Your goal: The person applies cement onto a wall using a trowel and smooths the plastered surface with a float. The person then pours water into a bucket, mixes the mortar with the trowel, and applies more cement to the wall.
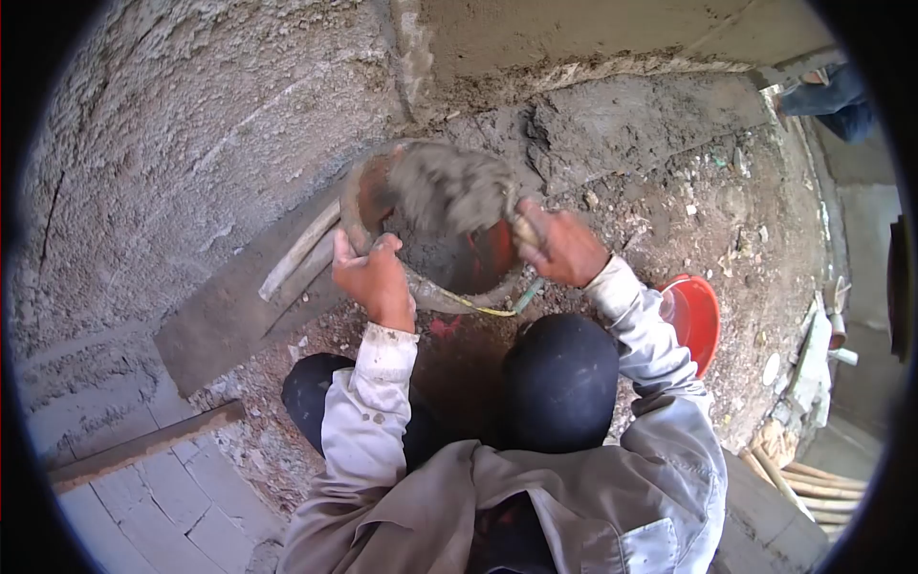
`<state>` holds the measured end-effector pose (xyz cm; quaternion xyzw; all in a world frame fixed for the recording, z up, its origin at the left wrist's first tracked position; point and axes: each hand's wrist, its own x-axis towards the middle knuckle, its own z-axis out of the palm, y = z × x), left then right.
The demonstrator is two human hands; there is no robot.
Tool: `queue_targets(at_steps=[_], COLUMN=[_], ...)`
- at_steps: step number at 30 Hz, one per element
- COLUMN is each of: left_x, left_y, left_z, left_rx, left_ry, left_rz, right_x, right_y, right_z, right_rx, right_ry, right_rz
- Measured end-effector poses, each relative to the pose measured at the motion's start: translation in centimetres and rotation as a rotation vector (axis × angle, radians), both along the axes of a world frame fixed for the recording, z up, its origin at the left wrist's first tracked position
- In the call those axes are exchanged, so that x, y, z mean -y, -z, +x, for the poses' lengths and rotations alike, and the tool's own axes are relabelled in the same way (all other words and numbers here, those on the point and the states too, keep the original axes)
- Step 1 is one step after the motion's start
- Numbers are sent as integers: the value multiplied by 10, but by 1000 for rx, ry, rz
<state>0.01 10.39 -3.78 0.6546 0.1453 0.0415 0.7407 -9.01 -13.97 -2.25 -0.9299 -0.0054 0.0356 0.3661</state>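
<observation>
Bucket: round and reddish inside, between the hands and beyond the person's knees (562, 383); its rim (351, 215) faces up toward the camera.
Mortar: a wet grey clump (454, 187) over the far half of the bucket mouth, blurred; the blade beneath it, if any, is hidden.
Left hand: closed over the near left rim (375, 279), thumb and fingers curled about the edge.
Right hand: wrapped tight (566, 247) on what looks like a wooden tool handle (525, 230), at the bucket's right side.
Bucket cord: yellow-and-green (469, 304), slack along the near rim.
Left side: two wooden strips (304, 251) lie beside the bucket, over a grey board (215, 330).
Right side: a red pail (717, 325) stands near the right sleeve (636, 311); a person's leg (837, 107) shows far right.
Handling note: judged best to brace the rim with the left hand, keep the right wrist firm and the load level above the mouth, so that spills drop back inside; the slack cord could snag the tool.
</observation>
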Motion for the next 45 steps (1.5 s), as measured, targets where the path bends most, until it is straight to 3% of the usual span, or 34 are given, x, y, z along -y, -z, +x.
queue_targets(at_steps=[1, 2, 4, 8, 11, 12, 15, 18, 20, 27, 31, 34, 36, 39, 40, 41, 44, 45], left_x=[2, 8, -8, -37, -45, -37, -32, -37, -49, -31, -26, -3, -2, -3, -3, -4, -5, -4], left_y=[0, 5, 11, 17, 15, 5, 4, 10, 26, 14, 26, 2, 2, 6, 6, 5, 3, 5], left_z=[0, -2, -5, -6, -8, -9, -8, -5, -3, -5, 1, -4, -6, -12, -13, -15, -26, -28], left_rx=[32, 41, -1, -51, -86, -68, -53, -87, -16, -26, -74, -35, -5, 6, 7, 3, 26, 61], left_ry=[-7, -144, -88, -52, -12, -39, -46, -7, 0, 12, -60, -67, -20, 29, 42, 82, 151, 133], left_rz=[-15, -41, 4, -22, -26, -24, 43, -18, 105, 23, 164, 97, 108, 65, 40, 53, 146, 206], right_x=[-8, -8, 7, 53, 69, 76, 101, 124, 115, 91, 65, 60, 58, 40, 11, -4, -46, -57], right_y=[-5, 3, 23, 78, 133, 141, 188, 234, 245, 201, 114, 68, 20, -12, -31, -19, 79, 82], right_z=[-2, -5, -6, -20, -23, -16, 35, 109, 131, 78, 34, 12, 6, 9, 28, 39, 67, 63], right_rx=[-48, 40, 46, -219, -323, -329, -347, -317, -238, -207, -226, 136, 180, 214, -327, -451, -487, -365], right_ry=[-42, 58, 391, 911, 1041, 1068, 796, 793, 850, 729, 497, 115, -81, -318, -316, -340, -427, -386], right_rz=[-46, 67, 199, 862, 942, 931, 1138, 1211, 1195, 1152, 810, 6, -356, -493, -574, -542, -481, -508])
